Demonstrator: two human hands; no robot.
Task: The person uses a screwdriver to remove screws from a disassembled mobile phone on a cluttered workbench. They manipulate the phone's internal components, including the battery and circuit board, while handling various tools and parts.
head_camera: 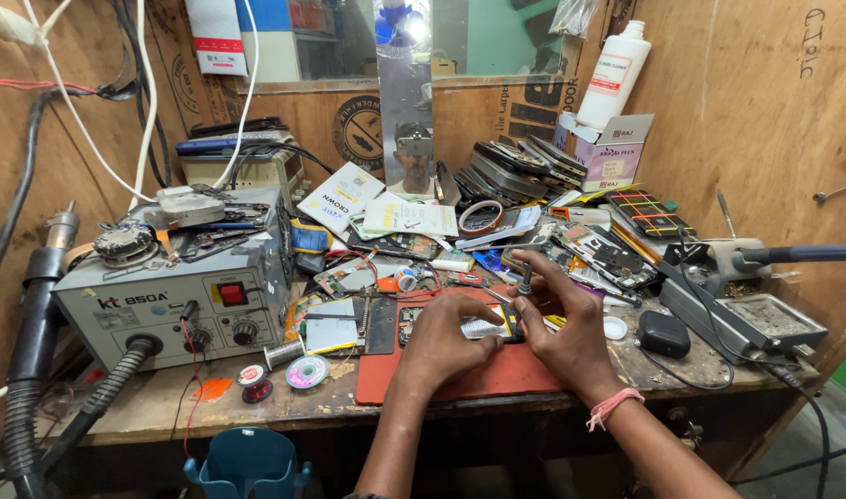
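Plywood walls box in a crowded repair worktop (164,407), heaped with phone parts. Both hands are down on the red mat (497,370) at the front edge, bent over an opened phone (478,325) that lies flat in the mat's middle.

Left hand (441,337) comes in from below, fingers curled over the phone's left end and pressing it down: a clenched, steadying grip on the body of the phone. Right hand (566,328) sits just beside it at the phone's right end, pink thread round the wrist, its fingers pinched shut round a slim tool (525,275) that stands nearly upright, tip down at the phone's top corner. What kind of tool it is, I cannot tell; it is too small and half hidden.

Judging by that pose, this looks like fine work on the phone's open inside, a screw or a small part at that corner, with the phone pinned so it cannot slide. The next move would want a light, straight push on the tool and a steady left hand, since loose bits lie all round the mat.

To the left stands the grey hot-air station (164,305) with its black hose (25,370), solder reels (307,371) just in front. Right of the hands, a small black case (663,333), a metal tray (774,319), and a white bottle (613,74) up at the back.
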